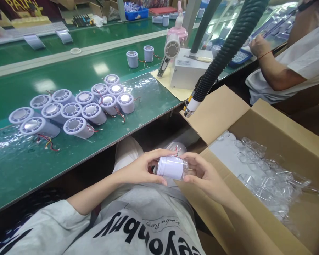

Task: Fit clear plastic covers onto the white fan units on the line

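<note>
Left hand (143,167) and right hand (206,173) are both curled partway, and a pale lilac cylinder (171,168) is gripped by its two ends between them (thin wires (177,150) are seen at its far side). To the right, clear plastic pieces (271,182) are contained in an open carton (284,132). Beyond, clustered lilac housings (71,110) are supported on the green counter (146,106). Farther back, two similar housings (132,59) are seen, near a handheld fan (172,49) tilted beside a white box (186,72).
</note>
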Demonstrator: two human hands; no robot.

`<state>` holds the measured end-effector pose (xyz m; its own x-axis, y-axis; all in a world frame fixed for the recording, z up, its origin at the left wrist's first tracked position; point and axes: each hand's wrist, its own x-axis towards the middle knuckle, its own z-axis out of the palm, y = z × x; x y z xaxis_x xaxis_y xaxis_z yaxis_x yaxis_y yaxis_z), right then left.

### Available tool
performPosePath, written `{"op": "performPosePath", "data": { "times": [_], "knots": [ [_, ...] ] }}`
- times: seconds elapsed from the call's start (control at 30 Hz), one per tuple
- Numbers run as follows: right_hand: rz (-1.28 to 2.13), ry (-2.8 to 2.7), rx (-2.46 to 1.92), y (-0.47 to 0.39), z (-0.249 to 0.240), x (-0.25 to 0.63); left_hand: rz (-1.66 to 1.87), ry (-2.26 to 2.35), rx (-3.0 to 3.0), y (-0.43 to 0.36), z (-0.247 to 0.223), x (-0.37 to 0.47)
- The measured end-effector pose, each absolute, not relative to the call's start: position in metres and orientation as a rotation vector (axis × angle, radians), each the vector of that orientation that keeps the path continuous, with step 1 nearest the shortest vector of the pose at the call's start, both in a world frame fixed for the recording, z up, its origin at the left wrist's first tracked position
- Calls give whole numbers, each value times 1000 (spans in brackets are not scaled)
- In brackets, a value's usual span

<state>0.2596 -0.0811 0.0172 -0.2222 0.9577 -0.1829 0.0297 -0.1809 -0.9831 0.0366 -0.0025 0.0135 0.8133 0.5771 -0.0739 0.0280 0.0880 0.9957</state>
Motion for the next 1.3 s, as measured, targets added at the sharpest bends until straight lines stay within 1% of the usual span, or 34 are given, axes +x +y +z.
{"op": "performPosePath", "data": {
  "times": [0.7,1.0,1.17,1.23,1.3],
  "knots": [
    [1876,-807,-1212,-77,14,242,510,443,1508,-3,8,34],
    [2093,-559,-1220,-76,8,239,641,335,1643,-1,2,33],
    [2210,-457,-1255,-76,9,237,579,417,1679,-5,8,33],
    [2213,-513,-1277,-78,7,237,528,476,1614,-7,12,33],
    [2059,-710,-1338,-80,4,238,483,529,1507,-10,16,34]
  ]
}}
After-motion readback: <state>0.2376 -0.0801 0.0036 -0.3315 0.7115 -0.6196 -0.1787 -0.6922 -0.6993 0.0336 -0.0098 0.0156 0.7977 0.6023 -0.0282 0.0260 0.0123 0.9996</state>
